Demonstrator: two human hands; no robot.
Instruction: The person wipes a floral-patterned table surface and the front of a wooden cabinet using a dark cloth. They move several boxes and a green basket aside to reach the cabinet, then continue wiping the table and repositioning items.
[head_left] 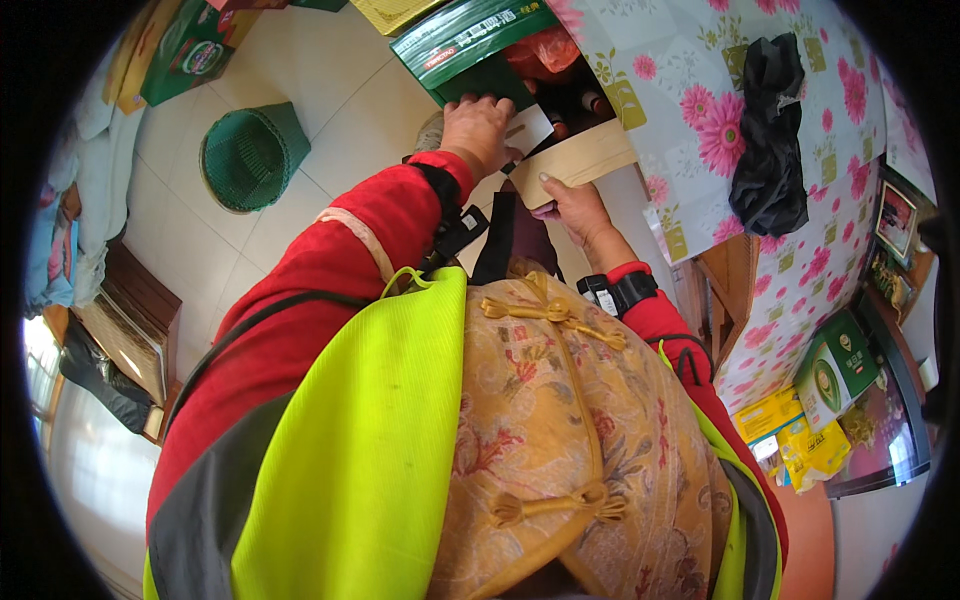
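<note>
A green printed box stands open at the table's left edge. Inside its dark opening lie a red plastic bag and several small dark things that I cannot make out. My left hand has its fingers bent over the near left edge of this box, with the fingertips partly hidden. Beside that hand, a white flap sticks out. My right hand grips a pale tan panel at the near side of the opening, thumb on top and fingers underneath.
A green woven basket stands on the tiled floor to the left. On the right, a table with a flowered cloth bears a crumpled black plastic bag. More boxes, including a green carton, stand at the far left.
</note>
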